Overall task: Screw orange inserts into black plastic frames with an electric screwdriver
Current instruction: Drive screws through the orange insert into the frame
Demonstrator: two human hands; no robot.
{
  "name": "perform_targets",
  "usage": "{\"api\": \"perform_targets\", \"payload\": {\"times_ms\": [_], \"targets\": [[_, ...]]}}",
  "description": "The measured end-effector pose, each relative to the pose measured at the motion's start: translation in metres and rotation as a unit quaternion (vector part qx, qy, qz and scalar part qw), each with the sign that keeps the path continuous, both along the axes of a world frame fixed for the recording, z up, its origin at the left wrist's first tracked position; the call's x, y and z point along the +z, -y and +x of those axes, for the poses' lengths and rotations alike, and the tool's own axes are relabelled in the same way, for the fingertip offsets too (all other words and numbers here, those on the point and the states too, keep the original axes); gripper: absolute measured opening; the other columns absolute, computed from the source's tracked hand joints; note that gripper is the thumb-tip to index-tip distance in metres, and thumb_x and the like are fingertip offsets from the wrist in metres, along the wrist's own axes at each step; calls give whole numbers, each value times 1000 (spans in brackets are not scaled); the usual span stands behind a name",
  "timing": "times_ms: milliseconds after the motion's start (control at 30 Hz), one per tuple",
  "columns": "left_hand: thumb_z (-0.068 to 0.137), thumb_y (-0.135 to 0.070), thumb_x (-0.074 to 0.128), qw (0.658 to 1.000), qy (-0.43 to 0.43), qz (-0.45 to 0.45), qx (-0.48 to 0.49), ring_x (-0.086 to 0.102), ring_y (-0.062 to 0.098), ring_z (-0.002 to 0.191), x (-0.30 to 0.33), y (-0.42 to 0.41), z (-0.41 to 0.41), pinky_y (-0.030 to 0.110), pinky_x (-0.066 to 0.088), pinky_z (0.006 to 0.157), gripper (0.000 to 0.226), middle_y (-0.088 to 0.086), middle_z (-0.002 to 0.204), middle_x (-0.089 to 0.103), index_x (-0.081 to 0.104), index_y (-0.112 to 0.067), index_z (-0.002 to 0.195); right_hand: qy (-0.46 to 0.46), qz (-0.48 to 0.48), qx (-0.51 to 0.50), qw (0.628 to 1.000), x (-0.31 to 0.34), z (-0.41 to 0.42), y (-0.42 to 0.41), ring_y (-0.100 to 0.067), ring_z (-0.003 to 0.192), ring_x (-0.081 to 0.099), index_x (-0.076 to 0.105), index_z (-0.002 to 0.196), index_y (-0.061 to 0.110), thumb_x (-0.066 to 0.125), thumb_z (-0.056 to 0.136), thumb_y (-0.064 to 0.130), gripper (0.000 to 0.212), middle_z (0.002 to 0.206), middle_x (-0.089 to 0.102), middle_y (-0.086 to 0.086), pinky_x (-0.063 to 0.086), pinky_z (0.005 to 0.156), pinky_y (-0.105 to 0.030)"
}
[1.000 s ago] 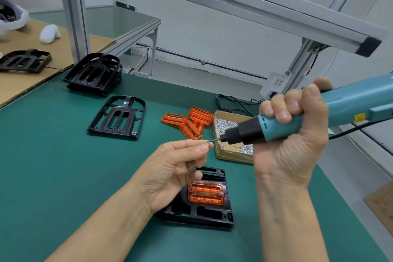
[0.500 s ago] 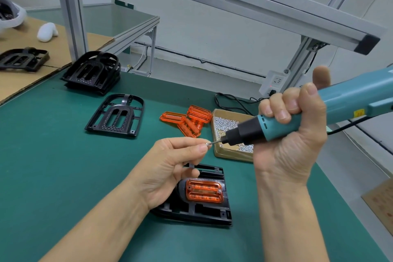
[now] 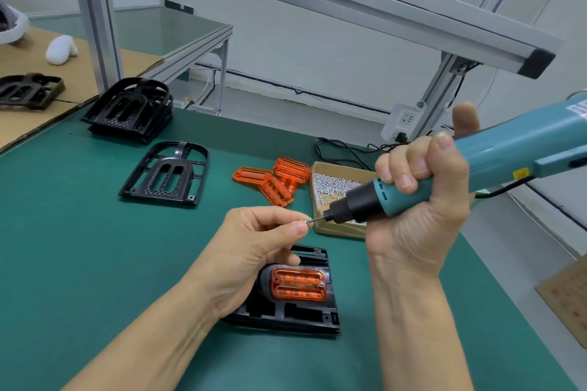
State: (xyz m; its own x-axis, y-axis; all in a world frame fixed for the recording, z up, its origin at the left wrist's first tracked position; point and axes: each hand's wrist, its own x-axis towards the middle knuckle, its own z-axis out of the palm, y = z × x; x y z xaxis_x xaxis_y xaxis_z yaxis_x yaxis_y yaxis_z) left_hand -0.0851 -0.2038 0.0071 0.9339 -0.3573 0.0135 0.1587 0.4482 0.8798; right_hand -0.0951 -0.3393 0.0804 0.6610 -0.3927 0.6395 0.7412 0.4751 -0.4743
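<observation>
Green matting covers the bench (image 3: pixel 63 232), with an aluminium rail (image 3: pixel 349 3) crossing overhead. At ten o'clock, on the brown cardboard (image 3: pixel 28 73), lies one dark frame (image 3: pixel 28 92) beside a white rounded object (image 3: pixel 60 49). Next along, still toward ten o'clock, a stack of black frames (image 3: pixel 127 111) sits on the mat; how many are in it I cannot tell. Just inward of it lies one single black frame (image 3: pixel 166 174), flat and empty.

Near the middle, the left hand (image 3: pixel 254 251) pinches one small screw (image 3: pixel 306 221) between thumb and forefinger, its other fingers curled. Below it, at six o'clock, one black frame with an orange insert seated in it (image 3: pixel 298 284) lies on the mat, partly under that hand.

At twelve o'clock a loose pile of orange inserts (image 3: pixel 276 181) shows at least three pieces. Just right of them stands one shallow cardboard box of silver screws (image 3: pixel 333 181).

At three o'clock the right hand (image 3: pixel 419 209) wraps its fingers around one teal electric screwdriver (image 3: pixel 476 162), thumb raised, the bit tip meeting the pinched screw. A white power strip (image 3: pixel 401 124) hangs on the frame post behind.
</observation>
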Motion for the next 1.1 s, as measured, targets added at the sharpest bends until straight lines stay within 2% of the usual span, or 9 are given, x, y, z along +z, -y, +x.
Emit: {"api": "perform_targets", "payload": {"times_ms": [133, 333, 600, 767, 833, 900, 933, 1000, 1100], "targets": [[62, -11, 73, 1000, -3, 4, -8, 55, 8, 53, -2, 0, 0, 19, 50, 50, 14, 2, 62, 61, 75, -3, 73, -2, -16, -14, 1000, -2, 0, -1, -4, 42, 39, 47, 115, 13, 45, 88, 3, 29, 54, 40, 10, 38, 48, -20], [61, -15, 75, 998, 29, 38, 42, 59, 14, 53, -4, 2, 1, 21, 52, 57, 17, 5, 69, 66, 77, -8, 76, -26, 22, -28, 999, -6, 2, 0, -4, 42, 39, 50, 111, 15, 45, 87, 4, 27, 53, 40, 10, 38, 48, -20], [60, -15, 73, 997, 56, 38, 47, 60, 10, 58, -4, 1, 2, 17, 50, 58, 16, 0, 70, 67, 78, -12, 75, -31, 22, -23, 999, -5, 2, 0, -5, 41, 38, 49, 111, 15, 45, 86, 5, 27, 53, 39, 9, 38, 48, -20], [54, -29, 78, 991, 91, 100, -4, 56, 9, 76, 4, -11, 4, 14, 49, 74, 44, -6, 79, 65, 76, -21, 97, -32, 21, -11, 999, -2, 2, 6, -4, 41, 38, 51, 109, 17, 45, 87, 6, 25, 53, 39, 10, 38, 49, -19], [59, -29, 76, 988, 88, 124, 25, 59, 4, 82, 7, -21, 11, 18, 43, 81, 41, -6, 86, 68, 75, -27, 100, -38, 5, -1, 999, -4, 0, 8, -4, 42, 38, 50, 111, 17, 44, 88, 6, 26, 53, 38, 10, 38, 49, -20], [73, -15, 73, 974, 91, 192, 79, 58, 5, 81, 6, -28, 18, 21, 39, 81, 26, -6, 88, 67, 74, -29, 95, -55, -23, 5, 998, -11, -1, 8, -5, 42, 38, 49, 113, 16, 44, 87, 4, 29, 53, 38, 10, 38, 49, -20], [79, -10, 70, 957, 99, 253, 98, 56, 12, 81, 2, -29, 21, 21, 39, 79, 25, -3, 89, 67, 73, -29, 94, -66, -40, 6, 997, -16, -2, 7, -5, 42, 38, 49, 114, 15, 44, 87, 3, 31, 52, 38, 10, 38, 50, -21], [84, -12, 67, 915, 114, 378, 89, 57, 25, 88, -7, -27, 25, 19, 40, 75, 22, 3, 94, 67, 72, -28, 97, -90, -68, 12, 993, -27, -3, 3, -6, 42, 38, 49, 115, 15, 45, 85, 0, 33, 51, 39, 10, 38, 49, -21], [84, -18, 67, 875, 125, 466, 42, 59, 18, 91, -18, -23, 25, 22, 44, 79, 20, -11, 90, 66, 73, -26, 100, -125, -88, 25, 988, -42, -3, -3, -8, 42, 36, 50, 114, 15, 48, 83, 1, 34, 51, 40, 9, 37, 49, -21]]}}
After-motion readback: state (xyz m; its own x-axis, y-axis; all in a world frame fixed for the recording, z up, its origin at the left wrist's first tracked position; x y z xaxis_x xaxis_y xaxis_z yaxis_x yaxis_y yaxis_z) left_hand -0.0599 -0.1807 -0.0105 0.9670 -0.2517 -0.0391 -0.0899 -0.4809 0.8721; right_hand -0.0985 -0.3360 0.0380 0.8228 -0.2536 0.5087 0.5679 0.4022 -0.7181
